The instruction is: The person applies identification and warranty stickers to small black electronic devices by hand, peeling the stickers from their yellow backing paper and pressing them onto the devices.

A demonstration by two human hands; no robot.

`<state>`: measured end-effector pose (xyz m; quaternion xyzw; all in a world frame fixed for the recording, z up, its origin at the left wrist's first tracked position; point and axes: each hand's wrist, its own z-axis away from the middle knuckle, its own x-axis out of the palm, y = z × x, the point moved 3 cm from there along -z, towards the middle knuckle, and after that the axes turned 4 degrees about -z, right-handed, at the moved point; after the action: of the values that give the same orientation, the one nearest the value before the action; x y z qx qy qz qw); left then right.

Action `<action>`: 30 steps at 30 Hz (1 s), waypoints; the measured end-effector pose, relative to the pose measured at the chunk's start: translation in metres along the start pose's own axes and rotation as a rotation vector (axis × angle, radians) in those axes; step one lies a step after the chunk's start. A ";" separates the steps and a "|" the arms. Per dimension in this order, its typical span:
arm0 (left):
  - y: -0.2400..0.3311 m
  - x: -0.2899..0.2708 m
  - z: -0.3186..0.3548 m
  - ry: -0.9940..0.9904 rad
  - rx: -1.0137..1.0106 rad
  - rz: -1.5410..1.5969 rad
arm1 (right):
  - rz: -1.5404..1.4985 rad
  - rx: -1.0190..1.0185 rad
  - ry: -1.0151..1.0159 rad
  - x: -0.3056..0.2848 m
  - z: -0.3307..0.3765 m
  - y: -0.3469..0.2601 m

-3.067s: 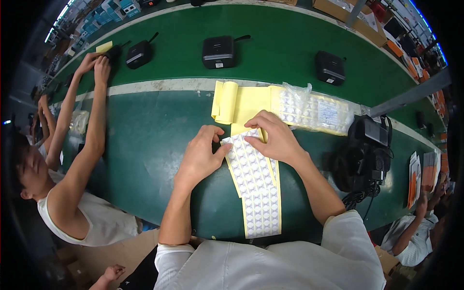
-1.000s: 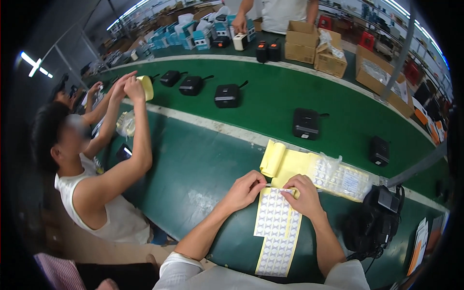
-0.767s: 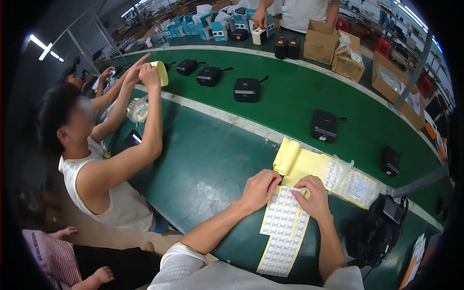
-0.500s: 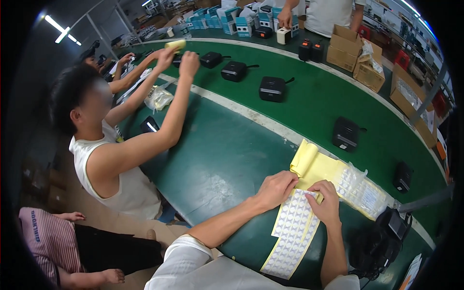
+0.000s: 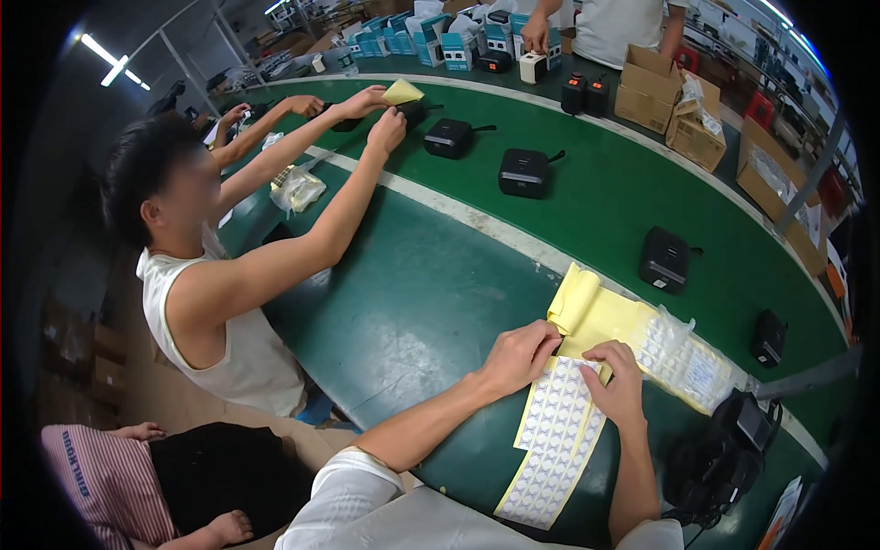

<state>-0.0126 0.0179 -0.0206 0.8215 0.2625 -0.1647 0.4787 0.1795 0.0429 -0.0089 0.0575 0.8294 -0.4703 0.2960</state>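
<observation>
A sheet of small white printed stickers (image 5: 557, 431) on yellow backing hangs toward me over the green table. My left hand (image 5: 522, 357) pinches at its top left edge; the fingertips close together there, and what lies between them is hidden. My right hand (image 5: 616, 380) holds the sheet's top right corner between thumb and curled fingers. Just beyond both hands lies yellow backing paper (image 5: 605, 325), its far left end curled into a roll (image 5: 575, 301). More stickers in a clear plastic bag (image 5: 692, 362) rest on its right part.
Black boxy devices with wrist loops (image 5: 525, 172) stand along the green belt (image 5: 596, 183) beyond the table. A black device with cables (image 5: 724, 449) sits at my right. On the left, a co-worker's hands (image 5: 385, 128) hold yellow paper over a device. Cardboard boxes (image 5: 646, 92) line the far side.
The devices on the belt have shifted slightly right. The co-worker's arms have come down and right to a device with the yellow paper. My hands have barely moved.
</observation>
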 end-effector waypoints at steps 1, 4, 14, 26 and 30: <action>0.000 0.000 -0.001 -0.004 -0.017 0.012 | -0.006 0.002 0.000 0.000 0.000 0.000; -0.001 0.000 -0.002 -0.008 -0.032 0.030 | 0.004 -0.008 0.001 -0.001 -0.002 -0.001; 0.000 -0.002 -0.002 -0.021 -0.025 0.025 | 0.017 -0.003 -0.004 -0.001 -0.001 -0.001; -0.002 -0.003 -0.001 -0.018 -0.057 0.053 | 0.001 -0.006 -0.002 0.000 -0.001 0.000; -0.001 -0.002 0.000 -0.010 -0.057 0.076 | -0.100 0.036 0.055 -0.002 0.003 0.002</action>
<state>-0.0146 0.0174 -0.0205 0.8161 0.2331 -0.1432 0.5090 0.1834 0.0415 -0.0103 0.0343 0.8304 -0.4978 0.2481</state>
